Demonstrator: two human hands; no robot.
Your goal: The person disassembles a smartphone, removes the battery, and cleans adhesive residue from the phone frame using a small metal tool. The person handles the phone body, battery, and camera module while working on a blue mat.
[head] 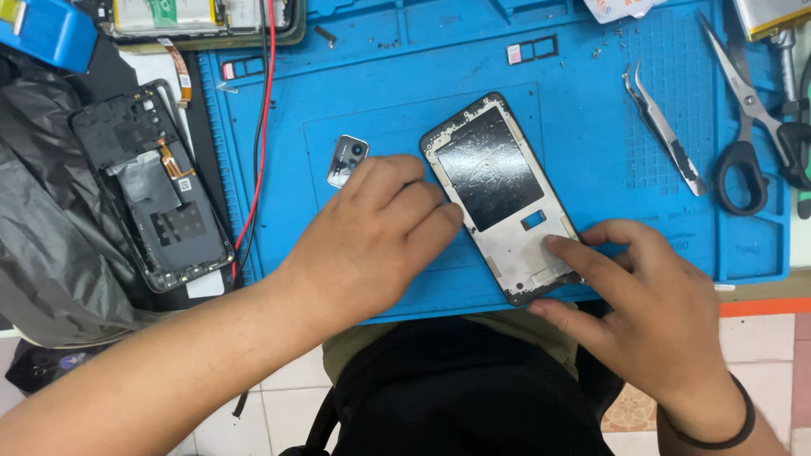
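Phone frame (500, 196) on blue repair mat (591, 152), left hand (372, 236) curled loosely against its left edge, right hand (650, 304) pinching its lower end, camera cover (347, 160) just left, tweezers (663, 131) right

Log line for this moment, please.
left hand: steadies phone frame edge | right hand: finger presses frame's lower end | camera cover, tweezers: on blue mat
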